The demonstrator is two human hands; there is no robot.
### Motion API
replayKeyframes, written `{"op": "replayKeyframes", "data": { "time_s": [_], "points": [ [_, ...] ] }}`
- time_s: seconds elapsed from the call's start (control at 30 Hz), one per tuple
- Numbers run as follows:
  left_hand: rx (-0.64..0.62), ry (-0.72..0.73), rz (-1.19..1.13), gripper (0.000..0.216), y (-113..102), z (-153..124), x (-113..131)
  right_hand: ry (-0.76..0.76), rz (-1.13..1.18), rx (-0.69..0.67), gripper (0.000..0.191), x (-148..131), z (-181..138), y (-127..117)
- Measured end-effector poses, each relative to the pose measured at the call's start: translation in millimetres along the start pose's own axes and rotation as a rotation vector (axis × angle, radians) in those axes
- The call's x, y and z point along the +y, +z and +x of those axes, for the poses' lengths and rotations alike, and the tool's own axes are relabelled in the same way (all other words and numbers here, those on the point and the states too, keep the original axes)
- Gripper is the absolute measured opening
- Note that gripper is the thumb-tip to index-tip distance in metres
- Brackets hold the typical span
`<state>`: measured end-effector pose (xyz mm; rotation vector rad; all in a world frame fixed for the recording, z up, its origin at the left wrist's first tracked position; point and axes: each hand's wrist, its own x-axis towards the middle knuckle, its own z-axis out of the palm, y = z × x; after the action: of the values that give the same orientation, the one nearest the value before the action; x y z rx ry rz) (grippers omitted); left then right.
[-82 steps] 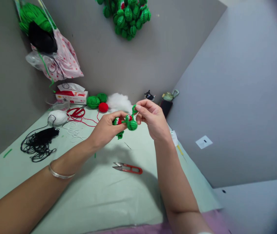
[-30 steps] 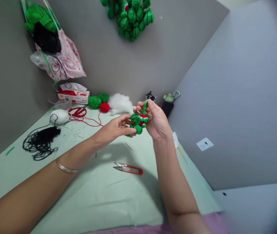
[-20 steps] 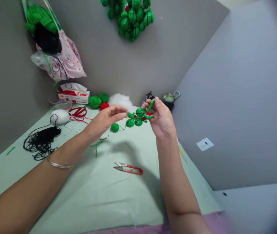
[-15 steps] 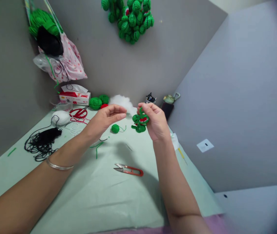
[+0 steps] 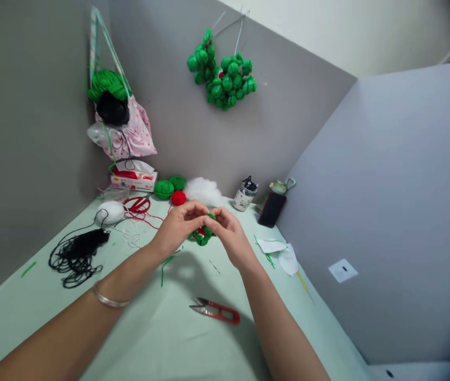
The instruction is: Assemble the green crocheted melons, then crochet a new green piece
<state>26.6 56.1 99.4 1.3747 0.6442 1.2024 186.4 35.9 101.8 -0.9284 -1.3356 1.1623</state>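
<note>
My left hand (image 5: 177, 226) and my right hand (image 5: 227, 233) meet above the middle of the pale green table (image 5: 149, 328). Between their fingertips they pinch a small bunch of green crochet balls with a bit of red (image 5: 201, 235). Both hands are closed on it and cover most of it. A silver bangle (image 5: 108, 299) sits on my left wrist. Red thread snips (image 5: 217, 312) lie on the table just below my hands.
Against the back wall lie green yarn balls (image 5: 169, 186), a red ball (image 5: 178, 198), white stuffing (image 5: 203, 190), a tissue box (image 5: 133, 180), a small jar (image 5: 244, 197) and a phone (image 5: 271, 209). Black thread (image 5: 76, 256) lies at left. Crochet balls (image 5: 222, 76) and a bag (image 5: 124, 127) hang on the wall.
My left hand, which was open and apart, has come back to the bunch in my right hand. Both hands have lowered toward the table. The camera has tilted up.
</note>
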Motion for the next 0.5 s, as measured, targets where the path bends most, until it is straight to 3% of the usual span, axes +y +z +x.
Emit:
{"op": "replayKeyframes", "data": {
  "time_s": [0.27,0.5],
  "points": [
    [0.115,-0.027,0.025,0.012,-8.3,6.6,-3.7,0.127,0.123,-0.051,0.034,10.7,6.5,2.4],
    [0.182,-0.038,-0.079,0.016,-20.3,12.2,9.4,0.24,0.202,-0.096,0.036,-7.8,26.5,10.6]
  ]
}}
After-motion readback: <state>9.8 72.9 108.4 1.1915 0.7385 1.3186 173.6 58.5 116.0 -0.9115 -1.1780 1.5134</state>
